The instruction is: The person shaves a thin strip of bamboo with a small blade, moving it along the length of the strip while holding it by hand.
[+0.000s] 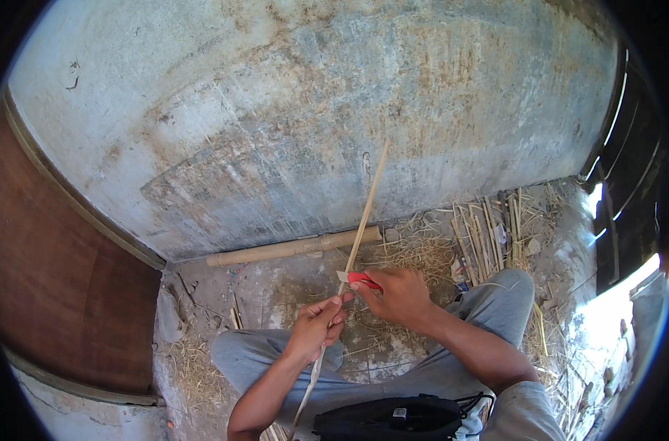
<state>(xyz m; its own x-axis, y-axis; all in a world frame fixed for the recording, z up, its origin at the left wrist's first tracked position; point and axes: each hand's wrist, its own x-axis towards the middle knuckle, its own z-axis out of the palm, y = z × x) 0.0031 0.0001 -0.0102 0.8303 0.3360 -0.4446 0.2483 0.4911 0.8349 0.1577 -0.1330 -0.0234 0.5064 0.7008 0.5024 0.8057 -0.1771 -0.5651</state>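
A long, thin bamboo strip (367, 209) slants up from my lap toward the wall, its pale upper end pointing away from me. My left hand (318, 329) is closed round the strip below its middle, thumb and fingers pinching it. Just above, my right hand (402, 295) grips a red-handled knife (364, 280). The knife's short blade lies against the strip, crossing it close to my left fingers. Part of the red handle is hidden inside my right hand. The strip's lower part passes over my grey trousers and leaves the picture at the bottom.
A thick bamboo pole (290, 248) lies along the foot of the stained wall (334, 110). Straw-like shavings (415, 250) and several split sticks (488, 231) cover the floor at right. A black bag (393, 420) rests on my lap. A brown panel (70, 272) stands at left.
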